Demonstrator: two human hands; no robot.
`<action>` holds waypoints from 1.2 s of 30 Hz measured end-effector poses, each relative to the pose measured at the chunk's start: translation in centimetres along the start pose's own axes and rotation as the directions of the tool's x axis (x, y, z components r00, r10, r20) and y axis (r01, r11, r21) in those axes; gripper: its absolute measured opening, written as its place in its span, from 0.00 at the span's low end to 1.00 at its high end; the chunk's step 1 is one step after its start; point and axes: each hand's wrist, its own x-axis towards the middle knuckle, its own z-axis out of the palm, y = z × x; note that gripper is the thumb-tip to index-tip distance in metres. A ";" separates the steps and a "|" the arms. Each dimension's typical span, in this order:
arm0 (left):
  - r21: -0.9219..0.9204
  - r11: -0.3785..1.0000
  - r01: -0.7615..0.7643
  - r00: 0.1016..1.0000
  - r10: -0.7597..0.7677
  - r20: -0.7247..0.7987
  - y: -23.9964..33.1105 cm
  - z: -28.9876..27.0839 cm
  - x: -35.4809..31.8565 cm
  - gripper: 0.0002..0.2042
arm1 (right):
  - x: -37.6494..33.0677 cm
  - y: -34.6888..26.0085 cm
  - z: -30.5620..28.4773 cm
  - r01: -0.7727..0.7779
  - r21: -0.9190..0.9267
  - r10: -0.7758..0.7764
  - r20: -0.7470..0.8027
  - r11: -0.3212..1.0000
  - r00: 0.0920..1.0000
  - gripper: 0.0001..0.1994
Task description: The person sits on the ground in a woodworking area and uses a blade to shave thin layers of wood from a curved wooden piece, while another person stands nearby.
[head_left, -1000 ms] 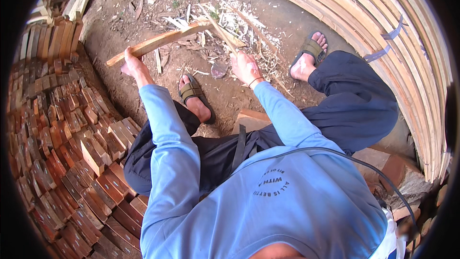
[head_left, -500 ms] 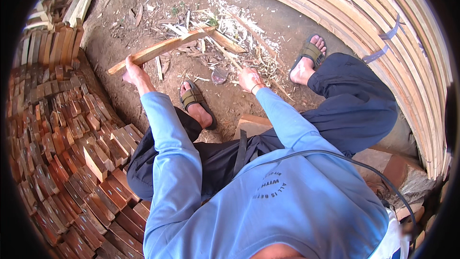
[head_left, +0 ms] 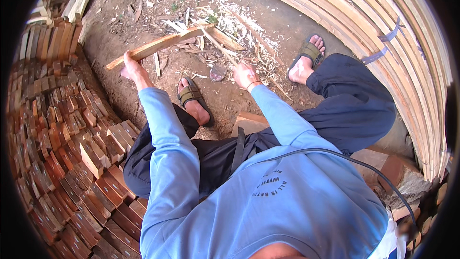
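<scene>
The person sits low over bare dirt ground (head_left: pixel 143 48), both forearms in light blue sleeves reaching forward. The left hand (head_left: pixel 132 67) is closed around the near end of a long wooden slat (head_left: pixel 160 45), fingers wrapped over it; the slat runs up and to the right from the hand, its far end tilted up above a scatter of wood shavings (head_left: pixel 230 24). The right hand (head_left: pixel 244 73) is curled shut around the handle of a thin blade-like tool (head_left: pixel 218 48), which points up and left toward the far part of the slat; whether the tool's tip touches the slat cannot be told. A bracelet sits at the right wrist.

Between the two hands a left foot in an olive sandal (head_left: pixel 191 97) rests on the dirt, and the right foot in a matching sandal (head_left: pixel 310 53) lies further right, near the shavings. A small flat grey piece (head_left: pixel 218 72) lies on the ground just left of the right hand.

To the person's left, short reddish wooden blocks (head_left: pixel 72 139) are stacked in close rows. Along the right side, long pale strips (head_left: pixel 383 33) lie bundled together, curving with the lens. A wooden block (head_left: pixel 249 122) sits under the person's knees.
</scene>
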 end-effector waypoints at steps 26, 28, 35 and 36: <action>0.013 0.991 -0.136 0.989 0.137 -0.062 -1.6 -0.3 1.9 0.19 | -0.9 -2.7 -2.8 0.049 -0.037 -0.046 0.068 0.998 0.997 0.16; 0.053 0.979 -0.195 0.977 0.199 -0.074 -1.9 -0.5 2.6 0.20 | -0.1 -0.8 -1.2 -0.009 -0.054 0.018 0.159 0.999 0.987 0.16; 0.036 0.979 -0.200 0.978 0.202 -0.052 -1.6 0.2 1.1 0.19 | -0.6 -1.9 -1.6 0.031 0.035 -0.030 -0.042 0.999 0.999 0.20; 0.009 0.984 -0.181 0.983 0.181 -0.037 -1.6 0.1 1.1 0.19 | -0.6 -0.1 0.1 0.061 0.038 -0.060 -0.034 0.997 0.998 0.21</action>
